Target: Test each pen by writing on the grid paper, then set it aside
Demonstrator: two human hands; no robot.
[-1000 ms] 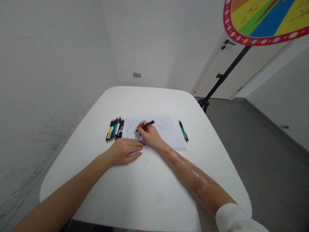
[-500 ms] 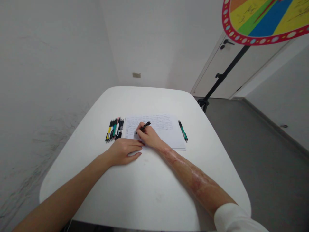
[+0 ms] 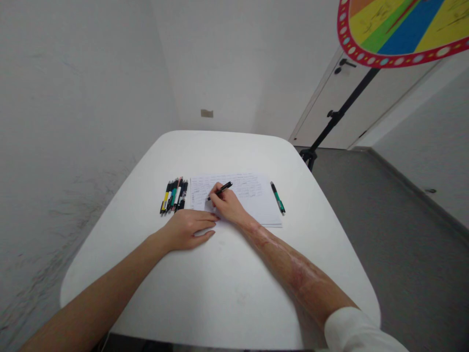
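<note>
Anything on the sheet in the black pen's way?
Nothing visible. The right hand holds the black pen on the sheet; the row of pens lies off its left edge, the green pen off its right, the left hand at its near edge.

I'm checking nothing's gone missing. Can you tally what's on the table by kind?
Pens: about 8 (black pen in the right hand, green pen right of the paper, about 6 in the pen bunch left of it, too tight to count surely)
Paper: 1
Total: about 9
</note>
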